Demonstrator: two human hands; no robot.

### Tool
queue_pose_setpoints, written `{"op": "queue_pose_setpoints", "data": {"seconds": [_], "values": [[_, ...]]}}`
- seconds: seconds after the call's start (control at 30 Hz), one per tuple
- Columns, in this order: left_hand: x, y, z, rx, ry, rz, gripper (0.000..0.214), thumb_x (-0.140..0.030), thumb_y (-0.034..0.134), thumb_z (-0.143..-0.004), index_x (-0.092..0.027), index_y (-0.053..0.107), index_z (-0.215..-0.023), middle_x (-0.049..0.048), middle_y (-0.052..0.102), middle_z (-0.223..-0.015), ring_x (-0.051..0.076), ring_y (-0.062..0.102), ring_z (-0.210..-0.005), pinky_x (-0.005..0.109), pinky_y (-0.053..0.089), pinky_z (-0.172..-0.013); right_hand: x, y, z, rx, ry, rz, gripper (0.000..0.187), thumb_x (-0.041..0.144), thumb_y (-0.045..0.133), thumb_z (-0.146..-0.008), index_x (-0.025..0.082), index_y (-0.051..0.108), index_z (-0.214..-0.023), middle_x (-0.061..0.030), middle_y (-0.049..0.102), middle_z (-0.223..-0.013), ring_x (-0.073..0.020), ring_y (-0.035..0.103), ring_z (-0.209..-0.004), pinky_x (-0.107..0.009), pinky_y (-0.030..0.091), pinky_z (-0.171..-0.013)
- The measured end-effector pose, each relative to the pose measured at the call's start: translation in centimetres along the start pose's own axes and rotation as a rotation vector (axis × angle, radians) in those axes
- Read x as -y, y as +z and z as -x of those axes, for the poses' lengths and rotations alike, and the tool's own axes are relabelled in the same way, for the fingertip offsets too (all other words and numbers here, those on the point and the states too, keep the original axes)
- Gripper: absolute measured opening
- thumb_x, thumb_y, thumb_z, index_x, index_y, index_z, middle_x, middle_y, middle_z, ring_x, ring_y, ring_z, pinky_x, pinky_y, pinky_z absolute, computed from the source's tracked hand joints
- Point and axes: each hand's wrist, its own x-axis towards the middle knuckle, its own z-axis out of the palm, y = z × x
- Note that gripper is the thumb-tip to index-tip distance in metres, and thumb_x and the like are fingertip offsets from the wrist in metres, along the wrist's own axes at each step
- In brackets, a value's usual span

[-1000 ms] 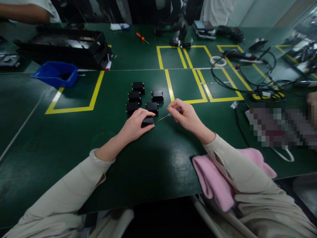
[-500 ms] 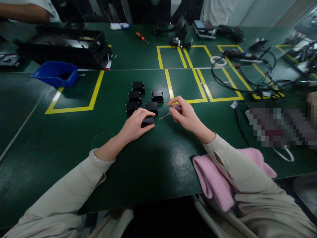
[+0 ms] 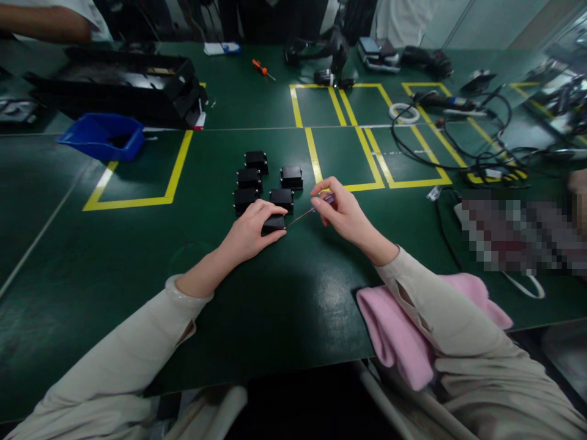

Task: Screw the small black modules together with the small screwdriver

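Observation:
My left hand (image 3: 252, 231) is closed on a small black box (image 3: 274, 224), pressing it against the green table with thumb and fingers on opposite sides. In my right hand (image 3: 342, 211) is a screwdriver (image 3: 300, 217), its handle pinched between thumb and fingers. The thin shaft slants down to the left, and its tip meets the right end of the held box near a small screw. Several similar black boxes stand just beyond, among them one box (image 3: 281, 200) right behind my left fingers and another box (image 3: 291, 177) farther back.
A blue scoop-shaped bin (image 3: 103, 137) and black trays (image 3: 119, 91) stand at the left. An orange screwdriver (image 3: 262, 69) lies at the back. Black cables (image 3: 458, 156) and a white ring (image 3: 403, 113) are at the right. A pink cloth (image 3: 398, 336) lies under my right forearm.
My right fingers have shifted very slightly on the screwdriver handle, which looks turned a little. My left hand and the boxes stay in place.

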Motion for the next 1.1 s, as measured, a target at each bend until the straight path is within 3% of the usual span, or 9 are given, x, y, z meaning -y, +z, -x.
{"op": "queue_pose_setpoints", "data": {"seconds": [0.1, 0.3, 0.5, 0.67, 0.87, 1.1], "values": [[-0.06, -0.03, -0.02, 0.004, -0.003, -0.002, 0.036, -0.031, 0.068, -0.098, -0.022, 0.061, -0.132, 0.0112, 0.063, -0.131, 0.032, 0.061, -0.127, 0.05, 0.051, -0.109, -0.02, 0.0, -0.02, 0.006, 0.017, 0.022, 0.021, 0.041, 0.059, -0.105, 0.024, 0.051, -0.097, 0.0104, 0.046, -0.056, -0.0095, 0.045, -0.044, -0.027, 0.032, -0.049], [-0.16, -0.11, 0.0, 0.01, -0.005, -0.002, 0.036, -0.031, 0.068, -0.098, -0.023, 0.061, -0.132, 0.0114, 0.063, -0.132, 0.032, 0.06, -0.127, 0.052, 0.051, -0.109, 0.07, -0.01, 0.01, 0.003, 0.007, -0.025, 0.01, 0.03, 0.057, -0.104, 0.024, 0.051, -0.109, 0.0095, 0.05, -0.064, -0.0096, 0.05, -0.047, -0.027, 0.036, -0.051], [-0.13, -0.13, -0.03, 0.015, -0.015, 0.009, 0.037, -0.032, 0.068, -0.098, -0.024, 0.061, -0.133, 0.011, 0.063, -0.132, 0.032, 0.06, -0.128, 0.052, 0.051, -0.109, 0.06, -0.13, -0.08, 0.006, 0.032, 0.025, 0.022, 0.041, 0.061, -0.104, 0.024, 0.052, -0.093, 0.0099, 0.048, -0.055, -0.009, 0.045, -0.044, -0.027, 0.032, -0.049], [-0.14, -0.12, -0.05, 0.012, -0.018, 0.012, 0.036, -0.031, 0.069, -0.097, -0.024, 0.062, -0.132, 0.0106, 0.063, -0.131, 0.032, 0.06, -0.127, 0.051, 0.051, -0.109, 0.05, -0.08, -0.05, 0.006, 0.008, -0.009, 0.011, 0.032, 0.06, -0.103, 0.023, 0.053, -0.103, 0.0093, 0.052, -0.063, -0.0084, 0.049, -0.047, -0.026, 0.036, -0.052], [-0.12, -0.13, -0.03, 0.011, -0.016, 0.015, 0.036, -0.031, 0.068, -0.097, -0.023, 0.062, -0.132, 0.0113, 0.063, -0.131, 0.032, 0.06, -0.127, 0.052, 0.051, -0.108, 0.06, -0.14, -0.07, 0.029, 0.023, 0.028, 0.02, 0.04, 0.06, -0.104, 0.023, 0.054, -0.095, 0.0099, 0.048, -0.056, -0.009, 0.046, -0.045, -0.026, 0.033, -0.05], [-0.21, -0.2, -0.04, 0.01, -0.005, 0.012, 0.036, -0.032, 0.068, -0.098, -0.023, 0.061, -0.132, 0.0116, 0.063, -0.131, 0.032, 0.061, -0.126, 0.052, 0.051, -0.108, 0.19, -0.09, -0.05, 0.014, -0.003, 0.024, 0.012, 0.033, 0.061, -0.103, 0.023, 0.054, -0.102, 0.0082, 0.05, -0.063, -0.0102, 0.048, -0.051, -0.027, 0.034, -0.053]]}}
